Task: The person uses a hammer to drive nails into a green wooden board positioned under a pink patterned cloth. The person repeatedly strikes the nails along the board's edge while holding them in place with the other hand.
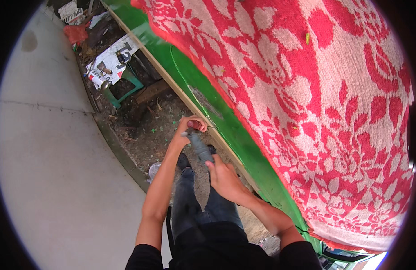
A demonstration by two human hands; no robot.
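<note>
My left hand (198, 124) is closed around a tool with a reddish-brown handle end (193, 125), beside the beige strip (191, 101) along the lower edge of a green vehicle panel (258, 162). A thin dark tip seems to show between the fingers and the strip. The fingers of my right hand (224, 175) are wrapped around the lower end of a grey, blurred tool (199, 146). Its far end lies close to the reddish-brown handle end; whether they touch, I cannot tell. A rough grey patch (206, 101) marks the green panel above my left hand.
A red and pink floral cloth (278, 84) covers the vehicle. At the upper left, a green plastic stool (132, 81) carries a printed sheet, a can (99, 80) and small items. A pale curved surface (52, 152) borders the left side. Debris and a plastic bag (154, 169) lie on the ground.
</note>
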